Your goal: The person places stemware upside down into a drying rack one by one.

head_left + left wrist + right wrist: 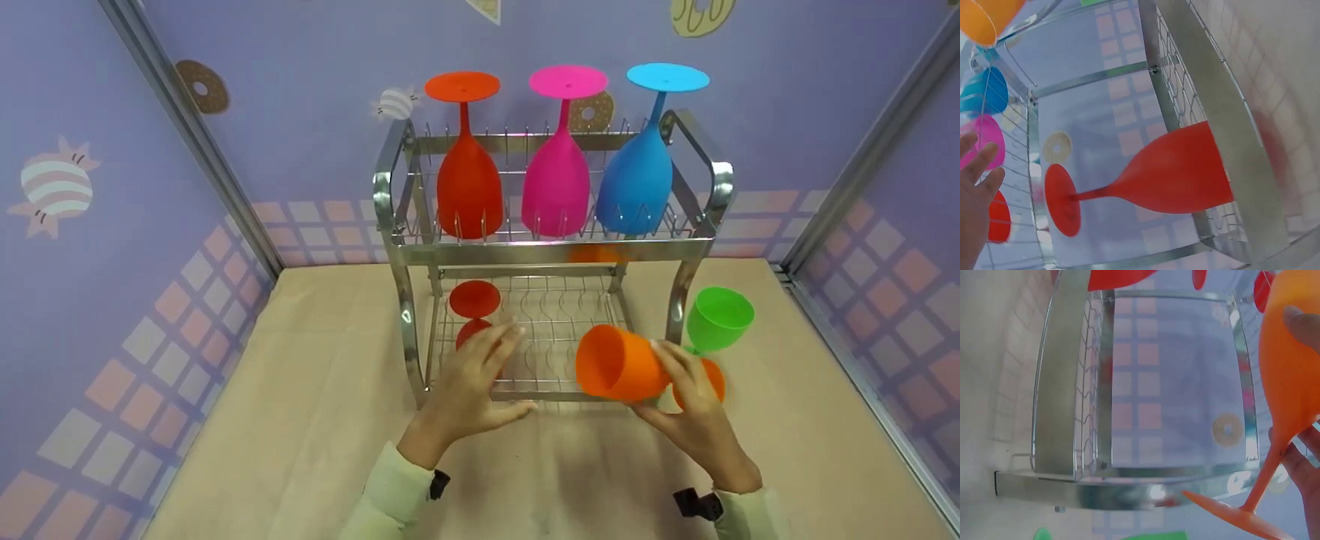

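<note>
My right hand (694, 420) grips an orange plastic goblet (643, 369) around its stem and lower bowl, in front of the rack's right side. The goblet is tipped over, its mouth to the left and its base to the right. In the right wrist view a thumb (1303, 326) lies on the bowl and fingers (1297, 464) are by the stem. My left hand (466, 386) holds nothing; its fingers are spread in front of a red goblet (475, 298). That goblet (1171, 171) is upside down on the lower tier, partly hidden by the hand in the head view.
A two-tier metal dish rack (510, 253) stands at the back. On its upper tier are an upside-down red goblet (469, 187), pink goblet (556, 187) and blue goblet (636, 184). A green goblet (720, 321) stands right of the rack. Patterned panels (315, 112) enclose the table.
</note>
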The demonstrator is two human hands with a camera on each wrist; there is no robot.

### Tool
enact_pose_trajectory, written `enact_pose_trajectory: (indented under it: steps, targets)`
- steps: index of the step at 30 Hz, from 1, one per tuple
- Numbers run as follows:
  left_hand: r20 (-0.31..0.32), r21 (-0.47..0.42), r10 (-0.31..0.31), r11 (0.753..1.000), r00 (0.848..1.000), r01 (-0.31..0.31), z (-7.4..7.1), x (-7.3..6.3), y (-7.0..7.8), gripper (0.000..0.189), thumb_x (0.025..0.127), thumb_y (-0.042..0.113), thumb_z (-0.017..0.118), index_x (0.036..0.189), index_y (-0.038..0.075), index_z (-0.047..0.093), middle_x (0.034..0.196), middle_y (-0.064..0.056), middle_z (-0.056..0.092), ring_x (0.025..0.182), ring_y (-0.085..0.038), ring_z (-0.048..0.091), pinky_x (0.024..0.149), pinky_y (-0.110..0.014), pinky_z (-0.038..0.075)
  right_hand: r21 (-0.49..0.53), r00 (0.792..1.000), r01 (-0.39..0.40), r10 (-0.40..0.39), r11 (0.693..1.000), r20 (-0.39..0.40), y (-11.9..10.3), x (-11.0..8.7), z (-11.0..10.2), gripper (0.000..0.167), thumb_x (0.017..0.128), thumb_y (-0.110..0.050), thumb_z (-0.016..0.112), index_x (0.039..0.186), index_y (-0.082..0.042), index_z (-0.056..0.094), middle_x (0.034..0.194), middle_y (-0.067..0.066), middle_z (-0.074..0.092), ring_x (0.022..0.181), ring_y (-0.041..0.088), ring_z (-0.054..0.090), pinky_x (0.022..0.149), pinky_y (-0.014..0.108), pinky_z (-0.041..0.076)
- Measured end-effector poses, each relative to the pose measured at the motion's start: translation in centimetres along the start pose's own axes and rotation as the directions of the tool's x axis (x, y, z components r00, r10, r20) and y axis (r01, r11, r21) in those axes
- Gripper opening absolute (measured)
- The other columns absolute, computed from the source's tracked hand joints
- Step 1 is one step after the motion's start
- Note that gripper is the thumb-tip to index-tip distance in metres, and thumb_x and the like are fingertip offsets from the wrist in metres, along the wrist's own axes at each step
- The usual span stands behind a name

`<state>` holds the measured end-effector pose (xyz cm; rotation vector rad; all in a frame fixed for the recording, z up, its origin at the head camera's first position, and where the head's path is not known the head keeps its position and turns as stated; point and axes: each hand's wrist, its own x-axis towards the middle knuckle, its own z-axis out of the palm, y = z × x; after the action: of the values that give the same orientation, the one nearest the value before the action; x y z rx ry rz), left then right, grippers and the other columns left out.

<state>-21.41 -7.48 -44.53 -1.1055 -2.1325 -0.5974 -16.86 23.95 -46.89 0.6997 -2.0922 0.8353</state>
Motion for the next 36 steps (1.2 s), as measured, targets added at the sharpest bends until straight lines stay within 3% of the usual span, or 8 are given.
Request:
enact_pose_trajectory:
  steps: [5,11,17,23,26,30,33,36]
  targets:
    - [0.078,0.056,0.108,0.992,0.991,-0.113,-0.1,1.0,1.1,0.09,0.076,0.06,0.071,0.146,0.012,0.038,0.146,-0.01,0.045,0.132,-0.024,0.045,0.11,-0.04,0.04,-0.037,0.986,0.075,-0.069,0.996,0.151,-0.9,0.9,1.0,0.067,0.083,-0.04,0.07,0.136,-0.004,0.052,0.129,0.021,0.052,0.11,0.029,0.055,0.106,0.01,0.034]
    - [0.162,0.084,0.181,0.977,0.97,-0.196,-0.1,1.5,2.0,0.086,0.078,0.061,0.068,0.145,0.015,0.04,0.146,-0.011,0.044,0.131,-0.026,0.044,0.113,-0.04,0.036,-0.053,0.954,0.18,-0.161,0.982,0.254,-2.1,1.8,1.9,0.095,0.055,-0.01,0.093,0.14,-0.01,0.05,0.13,0.014,0.053,0.113,0.025,0.055,0.106,0.011,0.035]
    - [0.226,0.102,0.198,0.969,0.954,-0.226,-0.2,1.5,2.3,0.077,0.079,0.054,0.069,0.143,0.019,0.044,0.141,-0.009,0.049,0.13,-0.024,0.046,0.114,-0.038,0.035,-0.087,0.934,0.227,-0.191,0.97,0.301,-3.1,2.3,2.2,0.099,0.054,-0.013,0.094,0.142,-0.014,0.049,0.13,0.011,0.054,0.116,0.025,0.054,0.109,0.014,0.033]
    - [0.22,0.062,0.209,0.972,0.953,-0.227,0.1,1.2,2.2,0.066,0.081,0.046,0.071,0.137,0.017,0.049,0.135,-0.008,0.054,0.125,-0.022,0.05,0.109,-0.034,0.04,-0.145,0.931,0.237,-0.182,0.961,0.316,-3.5,2.4,2.6,0.098,0.055,-0.017,0.094,0.142,-0.017,0.049,0.129,0.009,0.056,0.116,0.025,0.055,0.106,0.025,0.042]
    - [0.189,0.029,0.206,0.976,0.96,-0.215,0.4,1.0,2.1,0.063,0.08,0.041,0.072,0.133,0.014,0.051,0.133,-0.009,0.055,0.123,-0.022,0.053,0.108,-0.031,0.042,-0.155,0.934,0.226,-0.169,0.962,0.313,-3.5,2.3,2.9,0.097,0.056,-0.018,0.093,0.142,-0.017,0.049,0.129,0.009,0.056,0.115,0.025,0.055,0.104,0.029,0.045]
    - [0.128,-0.041,0.165,0.986,0.978,-0.161,0.9,0.6,1.8,0.062,0.077,0.035,0.075,0.13,0.011,0.054,0.13,-0.01,0.055,0.121,-0.022,0.053,0.104,-0.028,0.045,-0.142,0.948,0.209,-0.165,0.968,0.272,-3.6,2.1,3.3,0.093,0.06,-0.02,0.092,0.142,-0.015,0.049,0.13,0.009,0.056,0.116,0.025,0.056,0.11,0.022,0.036]
    - [0.075,-0.107,0.093,0.991,0.993,-0.084,1.3,0.0,1.5,0.064,0.075,0.031,0.078,0.13,0.01,0.054,0.13,-0.009,0.054,0.12,-0.021,0.052,0.101,-0.027,0.048,-0.097,0.967,0.205,-0.187,0.974,0.174,-3.7,1.9,3.8,0.076,0.072,-0.028,0.085,0.138,-0.008,0.052,0.13,0.015,0.056,0.115,0.027,0.055,0.114,0.019,0.029]
    - [0.002,-0.173,0.012,0.985,1.0,-0.011,2.0,-0.8,1.1,0.071,0.071,0.028,0.082,0.132,0.008,0.051,0.13,-0.012,0.053,0.118,-0.021,0.053,0.098,-0.029,0.05,-0.013,0.976,0.216,-0.216,0.976,0.021,-3.9,1.6,4.4,0.061,0.084,-0.033,0.074,0.13,0.002,0.055,0.126,0.022,0.057,0.114,0.029,0.055,0.112,0.021,0.033]
